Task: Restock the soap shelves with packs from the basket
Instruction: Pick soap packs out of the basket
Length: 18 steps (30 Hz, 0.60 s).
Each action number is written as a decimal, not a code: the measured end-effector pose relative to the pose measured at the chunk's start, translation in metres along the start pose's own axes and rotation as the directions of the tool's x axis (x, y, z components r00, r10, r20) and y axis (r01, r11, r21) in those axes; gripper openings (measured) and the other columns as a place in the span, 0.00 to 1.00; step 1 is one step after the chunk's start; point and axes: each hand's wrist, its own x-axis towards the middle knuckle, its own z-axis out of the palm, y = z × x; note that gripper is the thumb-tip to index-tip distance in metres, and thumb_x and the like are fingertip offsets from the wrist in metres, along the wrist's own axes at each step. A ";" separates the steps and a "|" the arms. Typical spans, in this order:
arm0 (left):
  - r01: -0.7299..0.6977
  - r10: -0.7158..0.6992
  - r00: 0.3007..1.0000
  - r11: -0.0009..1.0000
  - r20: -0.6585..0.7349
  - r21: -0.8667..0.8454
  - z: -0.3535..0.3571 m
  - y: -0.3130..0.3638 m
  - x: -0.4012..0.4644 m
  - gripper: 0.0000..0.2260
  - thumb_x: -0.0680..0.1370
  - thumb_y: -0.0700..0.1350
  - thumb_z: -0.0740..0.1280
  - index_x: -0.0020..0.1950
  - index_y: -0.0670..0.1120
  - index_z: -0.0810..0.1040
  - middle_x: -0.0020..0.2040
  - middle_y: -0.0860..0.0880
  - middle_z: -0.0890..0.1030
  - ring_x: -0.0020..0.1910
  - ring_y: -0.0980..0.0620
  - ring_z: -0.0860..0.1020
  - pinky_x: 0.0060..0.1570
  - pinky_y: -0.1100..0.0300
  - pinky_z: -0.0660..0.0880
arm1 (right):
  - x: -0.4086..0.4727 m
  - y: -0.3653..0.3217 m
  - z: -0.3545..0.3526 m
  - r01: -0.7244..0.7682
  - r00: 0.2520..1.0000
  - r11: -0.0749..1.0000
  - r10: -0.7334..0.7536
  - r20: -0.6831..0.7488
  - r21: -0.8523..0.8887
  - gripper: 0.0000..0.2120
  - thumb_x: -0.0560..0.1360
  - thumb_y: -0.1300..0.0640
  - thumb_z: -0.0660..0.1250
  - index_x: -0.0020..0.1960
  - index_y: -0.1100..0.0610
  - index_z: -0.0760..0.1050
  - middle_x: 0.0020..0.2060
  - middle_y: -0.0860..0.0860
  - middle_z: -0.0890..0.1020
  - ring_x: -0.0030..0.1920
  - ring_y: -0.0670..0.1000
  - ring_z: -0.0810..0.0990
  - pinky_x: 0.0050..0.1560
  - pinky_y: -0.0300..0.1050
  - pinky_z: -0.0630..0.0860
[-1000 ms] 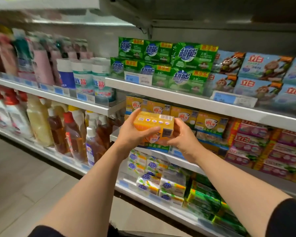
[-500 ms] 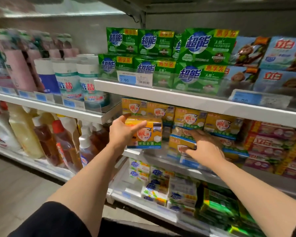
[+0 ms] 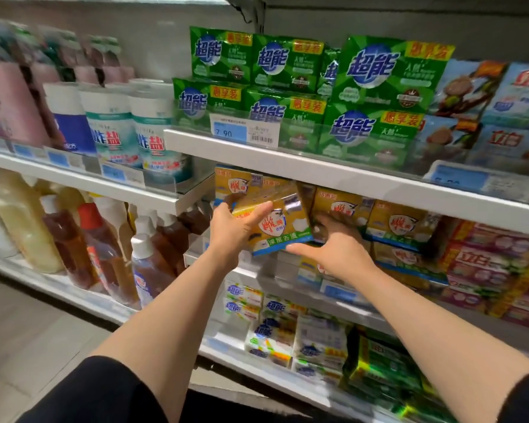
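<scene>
One yellow rectangular plastic-wrapped soap pack [image 3: 272, 222], tilted, is gripped by the left hand [image 3: 235, 232] at the white metal middle shelf [image 3: 287, 290]; the right hand [image 3: 338, 251], fingers spread, touches its lower edge. Placement step judged; levelling and sliding inward is called for next.

Above the soap row: the upper shelf board [image 3: 318, 172] hangs low over the yellow soap packs [image 3: 400, 222], leaving only a thin gap.
Row front, left end: filled by the tilted yellow pack [image 3: 275, 221] gripped in the left hand [image 3: 232, 228] and touched below by the right hand [image 3: 339, 254].
Right side: red packs [image 3: 495, 257] stand tight against the yellow ones.
Left side: a shelf end and brown bottles [image 3: 165, 239] close it.
Open way: straight in from the aisle, along the forearms.
</scene>
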 end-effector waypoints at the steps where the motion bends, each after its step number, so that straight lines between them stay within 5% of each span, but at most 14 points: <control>1: -0.033 0.033 0.999 0.999 -0.016 0.029 -0.003 0.001 0.002 0.32 0.61 0.54 0.77 0.61 0.47 0.71 0.53 0.47 0.82 0.47 0.50 0.84 0.44 0.53 0.82 | -0.002 0.003 -0.006 -0.018 0.999 0.996 0.022 0.039 -0.092 0.39 0.66 0.34 0.71 0.71 0.48 0.65 0.65 0.47 0.74 0.62 0.52 0.74 0.57 0.44 0.72; 5: -0.137 0.138 0.990 0.990 -0.017 0.032 -0.011 0.002 0.013 0.35 0.61 0.53 0.79 0.64 0.51 0.70 0.54 0.46 0.83 0.50 0.48 0.83 0.50 0.47 0.81 | -0.013 0.023 -0.020 0.013 0.988 0.900 0.056 0.144 -0.436 0.34 0.75 0.42 0.67 0.76 0.46 0.57 0.72 0.50 0.66 0.68 0.53 0.68 0.66 0.46 0.68; 11: -0.246 0.207 0.935 0.963 0.288 0.109 -0.015 -0.013 0.017 0.36 0.63 0.41 0.79 0.69 0.50 0.69 0.56 0.53 0.82 0.55 0.55 0.82 0.51 0.59 0.79 | -0.022 0.024 -0.024 0.049 0.989 0.912 0.013 0.149 -0.408 0.30 0.78 0.53 0.65 0.76 0.44 0.57 0.73 0.48 0.66 0.69 0.51 0.68 0.67 0.43 0.64; 14: -0.162 0.108 0.934 0.978 0.340 0.133 -0.015 -0.021 0.020 0.36 0.64 0.47 0.77 0.70 0.51 0.69 0.60 0.49 0.80 0.56 0.50 0.81 0.53 0.52 0.80 | -0.020 0.025 -0.023 0.061 0.993 0.887 -0.009 0.115 -0.458 0.31 0.77 0.52 0.66 0.76 0.42 0.56 0.75 0.45 0.62 0.71 0.50 0.65 0.69 0.42 0.63; 18: -0.044 0.030 0.985 0.996 0.168 0.081 0.002 -0.023 0.029 0.12 0.75 0.54 0.70 0.54 0.50 0.77 0.53 0.46 0.84 0.51 0.48 0.83 0.54 0.48 0.80 | -0.019 0.027 -0.023 0.014 0.983 0.905 0.066 0.172 -0.425 0.29 0.79 0.54 0.63 0.76 0.46 0.55 0.70 0.49 0.69 0.67 0.52 0.70 0.65 0.44 0.67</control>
